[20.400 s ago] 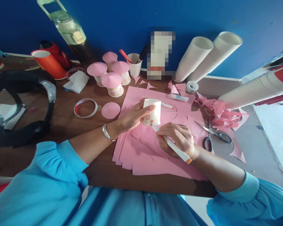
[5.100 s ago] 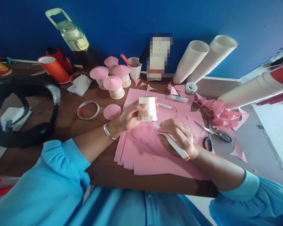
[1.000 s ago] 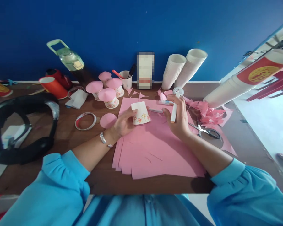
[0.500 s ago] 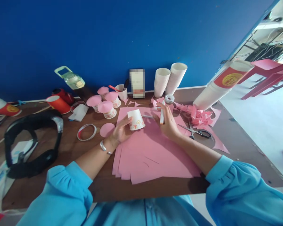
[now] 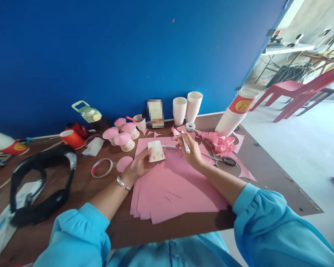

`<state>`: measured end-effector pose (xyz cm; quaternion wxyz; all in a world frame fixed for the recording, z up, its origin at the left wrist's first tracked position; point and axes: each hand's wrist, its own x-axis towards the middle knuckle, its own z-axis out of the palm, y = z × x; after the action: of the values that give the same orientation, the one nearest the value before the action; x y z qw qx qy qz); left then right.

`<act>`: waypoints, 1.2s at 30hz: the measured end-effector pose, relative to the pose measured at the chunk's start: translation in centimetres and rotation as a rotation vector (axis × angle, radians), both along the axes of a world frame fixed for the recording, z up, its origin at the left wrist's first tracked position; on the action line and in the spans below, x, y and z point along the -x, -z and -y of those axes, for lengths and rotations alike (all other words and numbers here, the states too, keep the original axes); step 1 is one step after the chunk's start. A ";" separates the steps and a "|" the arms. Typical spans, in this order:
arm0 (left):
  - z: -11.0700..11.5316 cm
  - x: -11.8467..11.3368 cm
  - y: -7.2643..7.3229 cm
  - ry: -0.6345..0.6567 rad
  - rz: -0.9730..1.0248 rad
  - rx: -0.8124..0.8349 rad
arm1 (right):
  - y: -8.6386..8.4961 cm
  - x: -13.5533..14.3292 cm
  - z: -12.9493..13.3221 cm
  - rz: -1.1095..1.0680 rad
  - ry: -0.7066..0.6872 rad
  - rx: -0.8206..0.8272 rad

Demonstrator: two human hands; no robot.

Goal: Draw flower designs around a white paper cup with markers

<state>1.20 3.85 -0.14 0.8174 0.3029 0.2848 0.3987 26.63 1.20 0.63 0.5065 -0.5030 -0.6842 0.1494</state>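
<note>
My left hand (image 5: 141,162) is wrapped round an upside-down white paper cup (image 5: 155,148) with orange and red flowers drawn on it. In my right hand (image 5: 194,151) is a white marker (image 5: 185,143), held between the fingers and tilted, its orange end pointing down. A small gap separates the marker from the cup. Both hands are above a stack of pink paper sheets (image 5: 180,193). Another slim white pen or marker (image 5: 169,147) lies on the sheets between them. Left of the cup stand several decorated cups with pink paper cones on top (image 5: 122,139).
At the right lie scissors (image 5: 228,161) and crumpled pink paper (image 5: 222,144). Two stacks of white cups (image 5: 180,111) stand by the blue wall, near a tape roll (image 5: 190,126). Leftward are another tape roll (image 5: 102,168), a pink disc (image 5: 124,164) and a black headband-like device (image 5: 43,181).
The view has tilted and shifted, so the scene appears lower and further left. The marker in my right hand has turned from nearly upright to slanted. The cup stays in my left hand.
</note>
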 end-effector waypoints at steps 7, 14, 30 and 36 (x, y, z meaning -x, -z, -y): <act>-0.4 0.4 0.7 0.034 0.036 0.038 | -5.8 -0.7 0.1 0.406 -0.022 -0.076; -0.6 0.6 1.0 0.058 0.065 0.031 | -9.1 -1.4 -3.4 0.696 0.131 -0.037; -1.2 0.7 1.1 -0.060 0.051 0.036 | -2.6 1.6 -0.6 0.689 0.015 0.087; -1.2 0.6 0.9 -0.091 0.031 0.053 | -1.5 0.7 0.4 0.675 0.020 0.148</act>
<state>0.61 5.04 -1.07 0.8105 0.2616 0.2960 0.4325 25.95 0.78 2.17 0.2152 -0.5663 -0.7954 0.0189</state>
